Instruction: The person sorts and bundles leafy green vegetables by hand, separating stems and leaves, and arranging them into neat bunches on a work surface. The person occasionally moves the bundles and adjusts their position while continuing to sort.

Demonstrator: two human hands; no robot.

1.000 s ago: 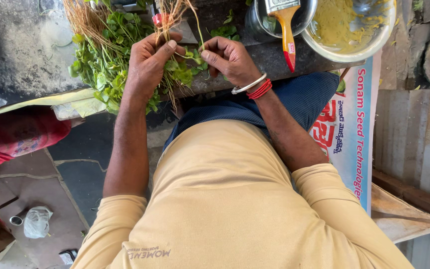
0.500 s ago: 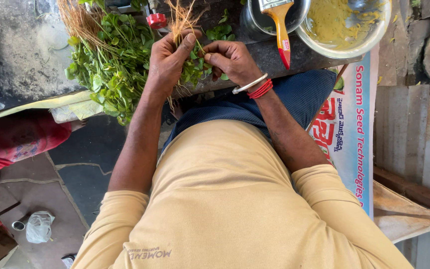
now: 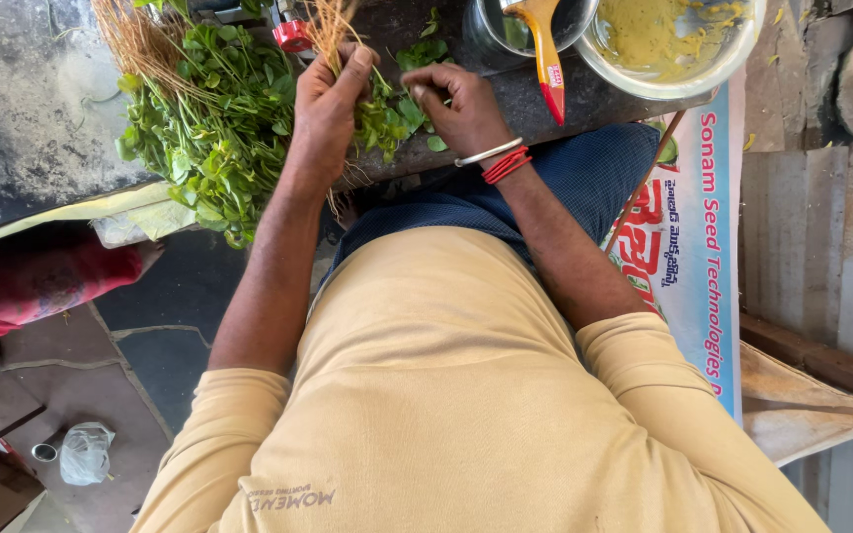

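My left hand [image 3: 326, 109] grips a small bunch of leafy greens [image 3: 387, 114] by the stems, its pale roots [image 3: 330, 25] pointing away from me. My right hand [image 3: 456, 99], with a metal bangle and red threads at the wrist, pinches at the leaves of that same bunch. To the left a large heap of the same greens [image 3: 204, 109] lies on the dark stone slab [image 3: 41, 118], roots [image 3: 135, 39] spread at the far side.
A steel bowl of yellow paste [image 3: 668, 44] stands at the far right of the slab, a yellow-handled brush [image 3: 543, 49] resting in a steel pot [image 3: 505, 30] beside it. A printed banner [image 3: 688, 247] hangs at my right knee. A red cloth [image 3: 32, 291] lies lower left.
Both hands have stayed on the bunch, working it slightly nearer me; the view has shifted a little, bringing the greens heap further into frame.
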